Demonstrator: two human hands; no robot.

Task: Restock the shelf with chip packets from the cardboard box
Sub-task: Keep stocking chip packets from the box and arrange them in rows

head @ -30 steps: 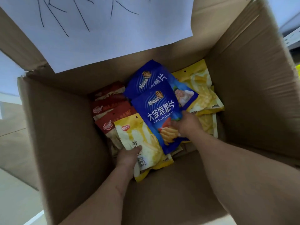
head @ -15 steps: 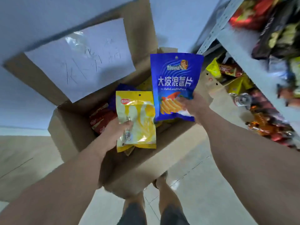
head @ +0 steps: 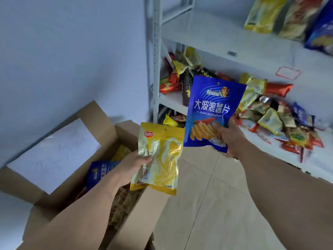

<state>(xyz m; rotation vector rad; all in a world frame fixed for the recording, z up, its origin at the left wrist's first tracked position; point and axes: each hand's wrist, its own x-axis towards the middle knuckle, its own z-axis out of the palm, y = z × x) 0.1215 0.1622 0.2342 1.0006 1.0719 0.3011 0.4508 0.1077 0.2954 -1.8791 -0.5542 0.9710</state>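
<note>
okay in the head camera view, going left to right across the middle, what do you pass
Cardboard box → left hand → yellow chip packet → blue chip packet → right hand → heap of mixed snack packets on the shelf.

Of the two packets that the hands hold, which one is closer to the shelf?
The blue packet in the right hand. It is raised in front of the shelf, while the yellow packet in the left hand stays over the cardboard box.
</note>
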